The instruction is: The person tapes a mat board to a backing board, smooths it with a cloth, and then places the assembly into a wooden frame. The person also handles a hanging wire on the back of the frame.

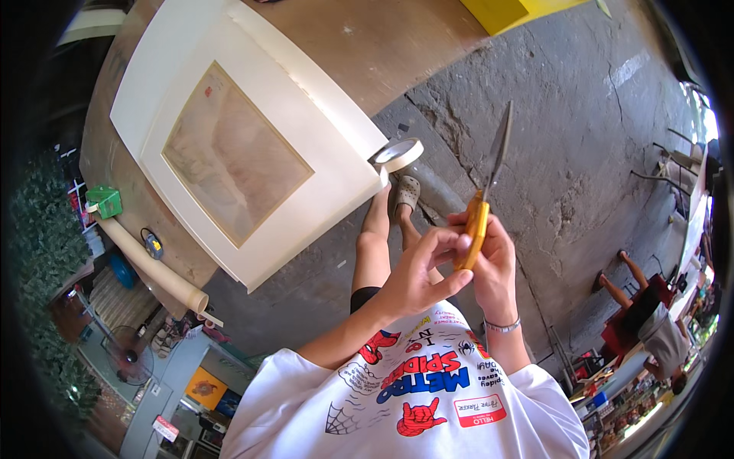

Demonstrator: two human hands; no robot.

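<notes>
In front of my chest, both hands are on a knife point(479, 222) with a yellow handle and a long, narrow blade pointing up and away. My right hand point(495, 264) wraps round the handle from the right, a metal band on its wrist. From the left, my left hand point(430, 268) closes its thumb and fingers at the handle's lower end. Beyond, a large white mat board point(267, 115) frames a brownish picture point(237, 157) on the table. A roll of pale tape point(401, 155) sits at the board's near right corner.
The board lies on a brown tabletop point(382, 53); a yellow object point(520, 11) rests at its far edge. Left are a long pale roll point(153, 264), a green box point(108, 201), a tape measure point(152, 244) and a fan point(128, 356). Another person point(664, 336) sits far right.
</notes>
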